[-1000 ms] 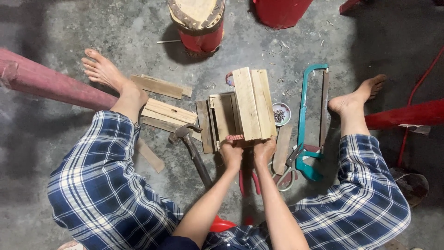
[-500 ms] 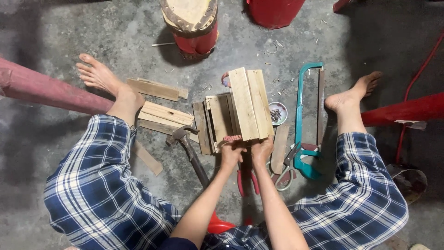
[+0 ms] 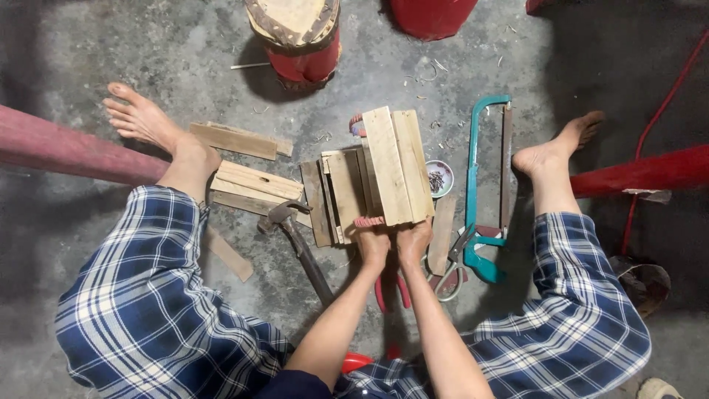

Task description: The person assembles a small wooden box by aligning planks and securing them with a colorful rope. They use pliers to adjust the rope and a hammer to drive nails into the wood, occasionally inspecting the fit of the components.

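Both my hands meet at the near end of two pale wooden slats [image 3: 397, 164] laid side by side on top of a small wooden slat box [image 3: 338, 196] on the concrete floor. My left hand [image 3: 373, 242] grips the near end of the left slat. My right hand [image 3: 413, 241] holds the near end of the right slat. A reddish piece shows at the slats' near end beside my left fingers, and another at the far end. My bare feet and checked trouser legs flank the box.
A claw hammer [image 3: 295, 238] lies left of the box. A teal hacksaw [image 3: 487, 185], pliers [image 3: 452, 262] and a small dish of nails [image 3: 439, 179] lie to the right. Loose boards [image 3: 251, 185] lie at left; a log stool [image 3: 295, 33] stands beyond. Red poles run along both sides.
The view has shifted slightly; my hands stay at the near end of the slats and the slats have barely moved.
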